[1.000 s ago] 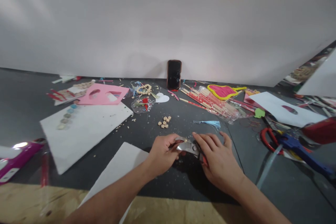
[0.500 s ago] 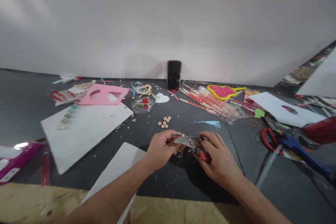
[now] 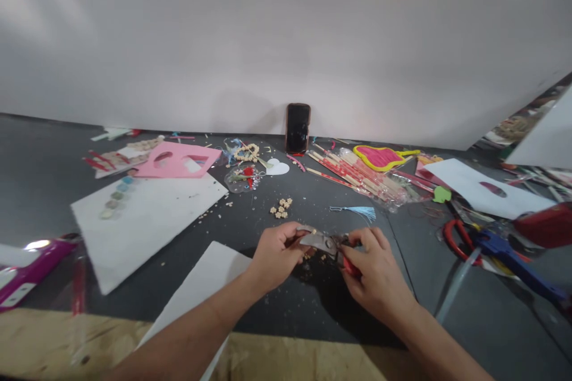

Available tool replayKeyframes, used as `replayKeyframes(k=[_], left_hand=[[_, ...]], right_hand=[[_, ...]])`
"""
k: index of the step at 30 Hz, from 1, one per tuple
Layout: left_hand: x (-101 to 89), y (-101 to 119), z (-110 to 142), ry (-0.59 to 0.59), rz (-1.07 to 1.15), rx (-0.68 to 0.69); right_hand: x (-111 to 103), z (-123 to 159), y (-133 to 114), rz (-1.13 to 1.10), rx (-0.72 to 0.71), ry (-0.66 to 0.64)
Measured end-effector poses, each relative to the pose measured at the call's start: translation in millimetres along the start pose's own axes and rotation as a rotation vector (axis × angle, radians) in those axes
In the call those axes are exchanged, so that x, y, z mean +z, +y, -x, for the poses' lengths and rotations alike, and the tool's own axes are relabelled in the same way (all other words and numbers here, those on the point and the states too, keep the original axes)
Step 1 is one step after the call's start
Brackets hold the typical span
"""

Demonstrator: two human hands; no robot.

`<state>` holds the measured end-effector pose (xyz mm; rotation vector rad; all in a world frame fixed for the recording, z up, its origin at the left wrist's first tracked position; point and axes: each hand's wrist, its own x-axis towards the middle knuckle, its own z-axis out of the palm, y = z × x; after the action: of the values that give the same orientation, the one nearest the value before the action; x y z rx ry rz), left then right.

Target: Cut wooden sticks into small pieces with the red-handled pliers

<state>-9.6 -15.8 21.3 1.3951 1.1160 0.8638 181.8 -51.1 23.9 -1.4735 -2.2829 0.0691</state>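
Note:
My right hand [image 3: 378, 274] is wrapped around the red handles of metal snips [image 3: 319, 241], whose blades point left. Close by, my left hand [image 3: 277, 256] pinches a small beige piece [image 3: 314, 231] right at the blades; most of it is hidden by my fingers. Under the hands a few more beige bits lie on the dark table. Just beyond them sits a little cluster of beige flower-shaped beads [image 3: 281, 208]. A light blue tassel [image 3: 361, 212] lies past my right hand.
A phone [image 3: 298, 128] leans against the white panel [image 3: 201, 53]. White sheets [image 3: 147, 232] and pink cut foam [image 3: 179, 161] lie left, near a purple tool [image 3: 36, 274]. Wrapped sticks [image 3: 353, 172] lie at back right; a blue-handled tool [image 3: 504, 250] and red scissors handles [image 3: 456, 235] are right.
My right hand's fingers have shifted a little on the handles of the snips. The blades remain at the beige piece in my left hand, and the table items look the same.

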Motion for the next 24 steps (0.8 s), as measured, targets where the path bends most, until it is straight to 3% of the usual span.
replayKeyframes(k=[10, 17, 24], left_hand=[[2.2, -5.0, 0.6, 0.004, -0.077, -0.007], [-2.7, -4.0, 1.2, -0.006, -0.17, 0.059], [-2.3, -2.8, -0.8, -0.08, -0.073, 0.011]], right_hand=[[6.4, -1.2, 6.5, -0.097, -0.086, -0.005], [4.2, -0.7, 2.3, -0.036, -0.037, -0.008], [5.9, -0.3, 5.4, 0.026, -0.117, -0.025]])
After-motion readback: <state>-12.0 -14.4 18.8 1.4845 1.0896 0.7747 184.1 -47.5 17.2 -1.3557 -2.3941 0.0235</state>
